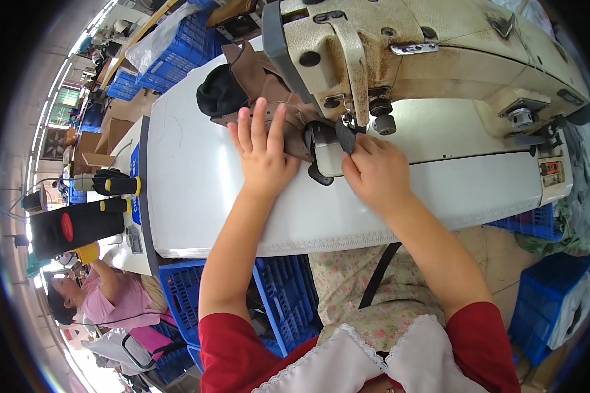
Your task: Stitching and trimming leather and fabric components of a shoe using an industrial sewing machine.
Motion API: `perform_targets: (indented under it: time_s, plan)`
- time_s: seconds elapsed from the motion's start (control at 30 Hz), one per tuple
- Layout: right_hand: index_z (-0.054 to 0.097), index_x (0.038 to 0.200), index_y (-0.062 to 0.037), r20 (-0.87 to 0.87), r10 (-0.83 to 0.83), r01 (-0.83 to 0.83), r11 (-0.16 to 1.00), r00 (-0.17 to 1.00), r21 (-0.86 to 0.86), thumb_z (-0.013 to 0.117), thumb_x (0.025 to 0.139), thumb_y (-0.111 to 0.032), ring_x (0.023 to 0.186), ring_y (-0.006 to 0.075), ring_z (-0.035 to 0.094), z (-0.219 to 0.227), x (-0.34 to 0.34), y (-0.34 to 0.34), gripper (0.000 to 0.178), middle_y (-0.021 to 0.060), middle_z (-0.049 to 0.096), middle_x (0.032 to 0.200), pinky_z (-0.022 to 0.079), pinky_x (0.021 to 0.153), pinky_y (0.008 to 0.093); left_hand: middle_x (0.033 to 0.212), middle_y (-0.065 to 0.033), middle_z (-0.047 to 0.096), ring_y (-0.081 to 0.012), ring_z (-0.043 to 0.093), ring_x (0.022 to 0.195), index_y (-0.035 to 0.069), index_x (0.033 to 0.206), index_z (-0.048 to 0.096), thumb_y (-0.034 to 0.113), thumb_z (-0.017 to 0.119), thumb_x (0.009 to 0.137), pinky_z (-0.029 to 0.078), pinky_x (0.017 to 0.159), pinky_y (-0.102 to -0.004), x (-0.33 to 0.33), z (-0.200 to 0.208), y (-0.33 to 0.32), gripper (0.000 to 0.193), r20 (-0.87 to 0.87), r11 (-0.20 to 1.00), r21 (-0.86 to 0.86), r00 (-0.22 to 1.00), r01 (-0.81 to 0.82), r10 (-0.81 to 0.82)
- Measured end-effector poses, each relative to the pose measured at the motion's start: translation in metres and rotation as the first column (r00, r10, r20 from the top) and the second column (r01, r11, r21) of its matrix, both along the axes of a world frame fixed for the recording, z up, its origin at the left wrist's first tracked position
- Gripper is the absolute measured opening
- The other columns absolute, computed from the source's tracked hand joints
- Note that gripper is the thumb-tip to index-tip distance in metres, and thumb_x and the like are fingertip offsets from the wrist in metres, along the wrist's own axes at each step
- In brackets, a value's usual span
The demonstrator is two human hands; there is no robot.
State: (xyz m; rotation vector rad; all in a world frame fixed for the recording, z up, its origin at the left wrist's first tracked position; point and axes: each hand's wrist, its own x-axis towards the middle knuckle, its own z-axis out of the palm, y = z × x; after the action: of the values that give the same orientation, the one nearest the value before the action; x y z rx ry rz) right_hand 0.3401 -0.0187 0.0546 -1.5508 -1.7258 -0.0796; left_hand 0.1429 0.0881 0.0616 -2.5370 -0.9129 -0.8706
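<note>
My left hand is open, its fingers spread over the near edge of several brown leather-like pieces on the left of the sewing machine bed. Some black material lies bunched against them. My right hand is closed, its fingertips pinching a small dark piece close to the needle area of the cream sewing machine. Black flaps stick out between the brown pieces and the machine bed. The needle's tip is too small to make out.
A white table surrounds the machine bed. Blue crates stand beneath its front edge, more blue crates at the back left. Another person in pink sits at a neighbouring machine on the left. A blue bin stands lower right.
</note>
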Motion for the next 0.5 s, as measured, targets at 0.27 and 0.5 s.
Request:
perform_targets:
  time_s: [0.27, 0.5]
  plan:
    - [0.069, 0.089, -0.0002, 0.003, -0.012, 0.012, 0.999, 1.0, 0.039, 0.063, 0.081, -0.014, 0.089, 0.0275, 0.068, -0.003, -0.001, 0.001, 0.017, 0.0122, 0.072, 0.095, 0.054, 0.078, 0.0407, 0.156, -0.0232, 0.026, -0.0477, 0.017, 0.145, 0.003, 0.146, 0.035, 0.007, 0.072, 0.064, 0.013, 0.116, -0.0625, 0.008, -0.001, 0.006, 0.09, 0.149, 0.998, 0.039, 0.987, 0.05, -0.055]
    - [0.069, 0.088, -0.0009, -0.013, -0.004, 0.004, 0.999, 1.0, 0.032, 0.063, 0.081, -0.014, 0.088, 0.0269, 0.068, -0.004, 0.0, 0.001, 0.016, 0.0116, 0.072, 0.095, 0.054, 0.077, 0.0404, 0.139, -0.0156, 0.054, -0.0334, 0.046, 0.134, 0.004, 0.132, 0.055, 0.009, 0.071, 0.064, 0.029, 0.114, -0.0523, 0.005, 0.015, 0.014, 0.071, 0.054, 0.998, -0.019, 0.997, 0.063, -0.062]
